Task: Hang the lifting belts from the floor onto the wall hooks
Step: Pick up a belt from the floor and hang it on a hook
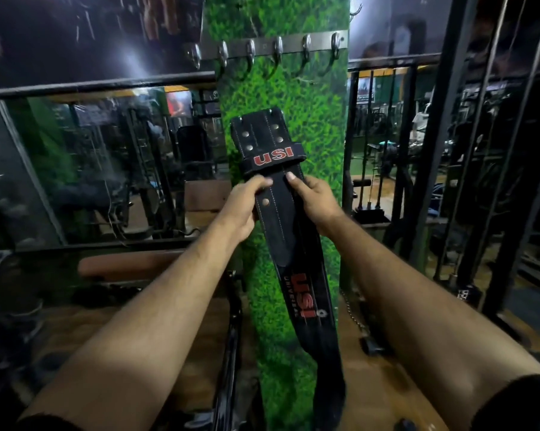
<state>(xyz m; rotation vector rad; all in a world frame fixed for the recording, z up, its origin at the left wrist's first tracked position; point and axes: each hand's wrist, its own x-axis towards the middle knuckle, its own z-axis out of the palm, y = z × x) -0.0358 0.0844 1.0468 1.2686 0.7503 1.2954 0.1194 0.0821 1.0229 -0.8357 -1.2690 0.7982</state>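
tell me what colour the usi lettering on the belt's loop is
Red lettering, on the black lifting belt, seen in the head view.

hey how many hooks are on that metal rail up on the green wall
6 hooks on the rail, all bare, left to right: one past the green panel's left edge, then, and one at the right end. None looks hidden.

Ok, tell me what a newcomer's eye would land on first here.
First, the black lifting belt with red USI lettering, held upright at the centre against a bright green grass-patterned pillar. The left hand and right hand grip it from either side, just below the logo loop. Above, a metal rail of hooks crosses the pillar, all of them bare.
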